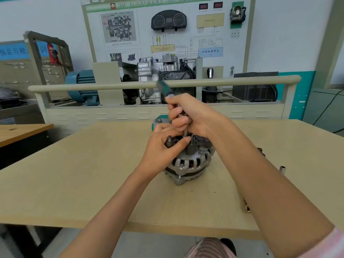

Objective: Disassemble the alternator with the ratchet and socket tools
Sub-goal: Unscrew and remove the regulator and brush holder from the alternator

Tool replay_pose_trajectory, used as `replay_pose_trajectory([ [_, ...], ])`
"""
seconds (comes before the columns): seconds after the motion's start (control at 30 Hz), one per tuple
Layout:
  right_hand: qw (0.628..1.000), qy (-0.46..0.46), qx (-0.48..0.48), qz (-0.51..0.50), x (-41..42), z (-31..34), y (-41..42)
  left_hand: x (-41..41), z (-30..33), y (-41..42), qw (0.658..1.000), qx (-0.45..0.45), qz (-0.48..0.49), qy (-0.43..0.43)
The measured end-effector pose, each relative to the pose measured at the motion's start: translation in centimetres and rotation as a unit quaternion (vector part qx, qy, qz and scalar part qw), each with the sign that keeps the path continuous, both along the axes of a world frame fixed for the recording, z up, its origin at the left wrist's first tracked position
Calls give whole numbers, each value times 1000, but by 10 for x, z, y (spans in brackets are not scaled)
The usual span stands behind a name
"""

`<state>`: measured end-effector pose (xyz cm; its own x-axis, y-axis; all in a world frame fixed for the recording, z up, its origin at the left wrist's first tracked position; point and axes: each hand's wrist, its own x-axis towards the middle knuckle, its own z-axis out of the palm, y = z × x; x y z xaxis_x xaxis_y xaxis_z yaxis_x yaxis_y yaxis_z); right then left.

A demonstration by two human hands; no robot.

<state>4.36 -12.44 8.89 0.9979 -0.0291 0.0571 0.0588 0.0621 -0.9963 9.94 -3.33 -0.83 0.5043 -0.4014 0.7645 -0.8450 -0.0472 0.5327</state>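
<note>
Table (78, 183): tan top; alternator (188, 162) stands on end near the middle, somewhat toward the far edge, slotted housing facing the near edge.

Right hand (193, 114): fingers curled round a driver tool (167, 93) with dark green handle, held near upright; its thin shaft runs down to the top of the alternator. Left hand (163, 146): fingers wrapped over the alternator's top left, thumb pressed in beside the shaft tip; a threaded stud (169, 140) shows between the fingers.

Risks, judged:
- alternator rests only on its own end; a hard turn or sideways push could tip or spin it toward the far edge, since only the left hand restrains it;
- tip could slip off the fastener if the shaft leans; the left thumb lies right next to it and would take the hit;
- whether the tip is seated cannot be told; fingers hide it;
- loose socket (282, 168) stands near the right edge; an elbow sweep could knock it off.

Containers: none identifiable on the table; a green object (154, 125) behind the alternator is mostly hidden, contents unknown.
</note>
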Motion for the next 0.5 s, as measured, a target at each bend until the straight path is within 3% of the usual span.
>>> replay_pose_trajectory([
  [0.1,992,34,-76,97,0,4,-3,0,1,0,1000,-11,-24,4],
  [0.2,992,28,-57,109,-3,2,-3,-1,1,1,999,-23,-36,8],
  [0.27,999,-14,0,44,-6,-4,1,-2,1,1,999,-19,-29,-3],
  [0.33,987,-93,87,-102,-7,-15,9,-3,0,0,1000,-14,-22,-12],
  [0.43,905,-200,227,-300,-9,-33,23,-4,0,2,999,-27,-29,-1],
  [0.5,878,-210,296,-312,-9,-38,23,-4,-2,1,999,-24,-27,7],
])
